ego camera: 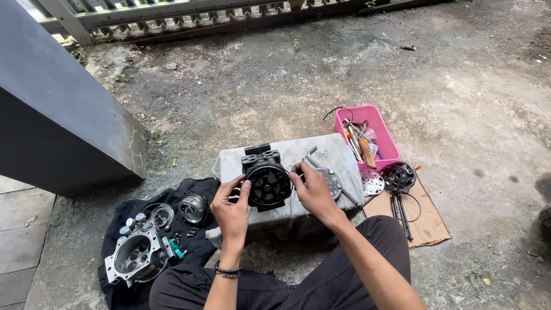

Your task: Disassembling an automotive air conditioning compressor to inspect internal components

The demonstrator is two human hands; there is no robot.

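2 hands grip black compressor part (268, 183): left hand (229, 208) & right hand (311, 188) flanking.

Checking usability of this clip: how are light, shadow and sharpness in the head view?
Head view: soft, even daylight, no glare. Both hands, left and right, and the black machine part they grip look sharp. The dark wall at left is in shade. Straight edges bend slightly towards the frame's borders.
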